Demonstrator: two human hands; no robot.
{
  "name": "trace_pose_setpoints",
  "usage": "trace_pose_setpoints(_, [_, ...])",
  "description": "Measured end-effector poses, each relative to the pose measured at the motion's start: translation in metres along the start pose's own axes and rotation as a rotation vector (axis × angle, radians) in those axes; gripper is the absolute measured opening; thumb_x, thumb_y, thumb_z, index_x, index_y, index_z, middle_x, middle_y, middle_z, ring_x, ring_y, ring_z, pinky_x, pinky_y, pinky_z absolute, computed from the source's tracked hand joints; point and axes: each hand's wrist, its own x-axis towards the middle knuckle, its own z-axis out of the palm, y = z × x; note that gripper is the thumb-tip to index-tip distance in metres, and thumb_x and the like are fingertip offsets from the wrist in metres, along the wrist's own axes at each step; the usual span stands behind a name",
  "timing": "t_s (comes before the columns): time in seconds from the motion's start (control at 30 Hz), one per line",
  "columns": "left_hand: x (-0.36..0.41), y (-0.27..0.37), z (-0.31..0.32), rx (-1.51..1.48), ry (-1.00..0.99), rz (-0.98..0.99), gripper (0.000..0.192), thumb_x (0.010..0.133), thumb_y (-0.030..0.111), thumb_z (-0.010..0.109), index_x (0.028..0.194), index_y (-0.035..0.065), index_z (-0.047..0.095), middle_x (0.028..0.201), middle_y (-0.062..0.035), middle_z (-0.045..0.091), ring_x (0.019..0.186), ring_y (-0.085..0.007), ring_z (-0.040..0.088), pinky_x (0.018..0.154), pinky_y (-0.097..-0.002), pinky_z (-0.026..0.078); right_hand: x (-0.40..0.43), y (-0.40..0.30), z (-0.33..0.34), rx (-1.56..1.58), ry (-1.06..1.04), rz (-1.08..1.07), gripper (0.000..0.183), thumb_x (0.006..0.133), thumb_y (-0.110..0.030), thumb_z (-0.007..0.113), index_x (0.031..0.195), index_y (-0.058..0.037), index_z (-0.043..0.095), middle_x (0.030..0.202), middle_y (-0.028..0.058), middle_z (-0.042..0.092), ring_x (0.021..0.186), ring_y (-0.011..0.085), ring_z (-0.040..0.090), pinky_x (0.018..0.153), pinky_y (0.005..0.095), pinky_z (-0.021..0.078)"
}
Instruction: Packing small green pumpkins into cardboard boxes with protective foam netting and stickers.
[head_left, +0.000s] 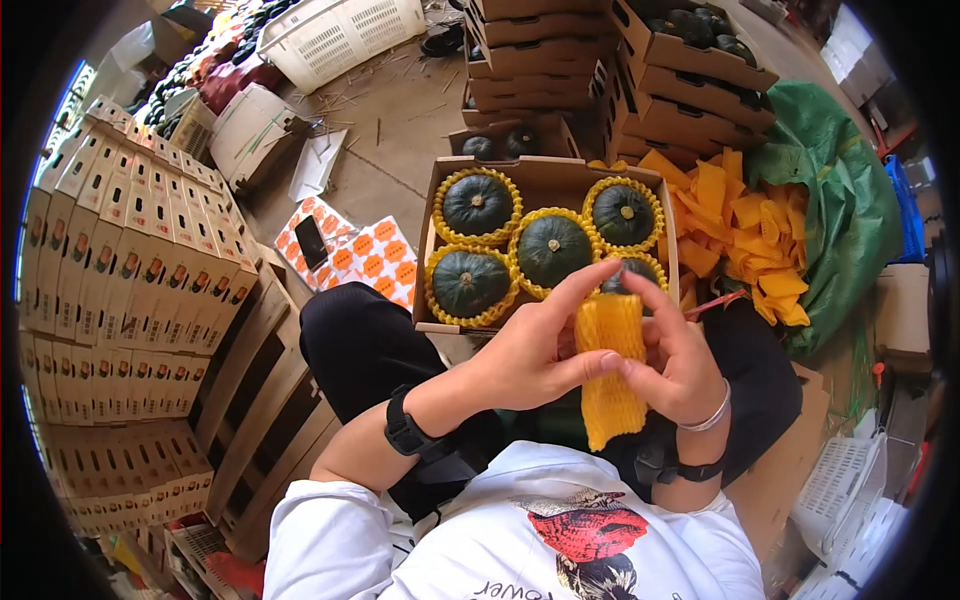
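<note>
Above my lap, my left hand (536, 349) and my right hand (675, 360) both pinch a flattened yellow foam net sleeve (613, 375), its lower end hanging loose. Just beyond them stands an open cardboard box (540, 169). Several dark green squashes sit in it, each ringed by a yellow foam net: one at the back left (480, 202), one at the front left (469, 281), one in the middle (553, 244) and one at the back right (622, 214). The squash at the front right (634, 274) is partly hidden behind my fingers.
Yellow foam sleeves (739, 217) spill from a green plastic sack (840, 165) at the right. Stacked cardboard trays (690, 75) with squashes stand behind the box. At the left are stacked printed cartons (135, 247), a wooden pallet (255, 405), sticker sheets (379, 255) and a phone (310, 241).
</note>
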Motion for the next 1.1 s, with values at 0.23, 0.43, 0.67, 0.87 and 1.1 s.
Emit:
trace_pose_setpoints(0.23, [-0.013,-0.003,0.004,0.372,-0.189,0.075,0.033,0.086,0.011,0.059,0.114,0.0044,0.042,0.075,-0.0185,0.06,0.066,-0.0365,0.061,0.055,-0.0401,0.047,-0.03,0.019,0.038,0.407,0.06,0.132,0.027,0.079,0.0,0.068,0.098,-0.0055,0.05,0.084,0.0039,0.06,0.066,0.0057,0.059,0.051,0.0183,0.0496])
trace_pose_setpoints(0.43, [-0.021,0.001,-0.005,0.584,-0.437,-0.103,0.024,0.086,0.019,0.062,0.101,0.0053,0.05,0.069,-0.0172,0.061,0.064,-0.0339,0.063,0.054,-0.0393,0.047,-0.031,0.03,0.032,0.176,-0.273,0.374,0.018,0.076,-0.005,0.071,0.088,-0.0004,0.059,0.08,0.0019,0.06,0.066,0.007,0.057,0.056,0.0207,0.0461])
trace_pose_setpoints(0.67, [-0.012,-0.007,-0.022,0.15,-0.5,-0.324,0.063,0.062,0.04,0.084,0.101,-0.0036,0.058,0.08,-0.0089,0.061,0.075,-0.0212,0.062,0.069,-0.0315,0.05,-0.002,0.028,0.023,0.713,0.004,-0.017,0.023,0.08,-0.005,0.068,0.101,0.0011,0.061,0.117,0.0092,0.055,0.107,0.0187,0.054,0.091,0.0299,0.0432])
trace_pose_setpoints(0.87, [0.005,-0.023,-0.026,0.498,0.385,0.232,0.022,0.066,0.001,0.073,0.081,-0.0011,0.058,0.086,-0.0085,0.051,0.073,-0.0187,0.052,0.062,-0.0289,0.042,0.022,0.019,0.022,-0.064,0.108,-0.073,0.025,0.075,-0.002,0.067,0.096,-0.005,0.055,0.091,0.0071,0.062,0.078,0.0222,0.061,0.073,0.0291,0.0495])
trace_pose_setpoints(1.1, [0.011,-0.021,-0.043,-0.115,0.054,-0.344,0.036,0.081,0.015,0.069,0.108,-0.0038,0.055,0.1,-0.0071,0.06,0.088,-0.0096,0.057,0.076,-0.0226,0.048,0.042,0.03,0.027,-0.798,0.2,-0.575,0.038,0.067,-0.011,0.072,0.098,-0.0049,0.052,0.092,0.011,0.057,0.064,0.0247,0.059,0.059,0.0299,0.0494])
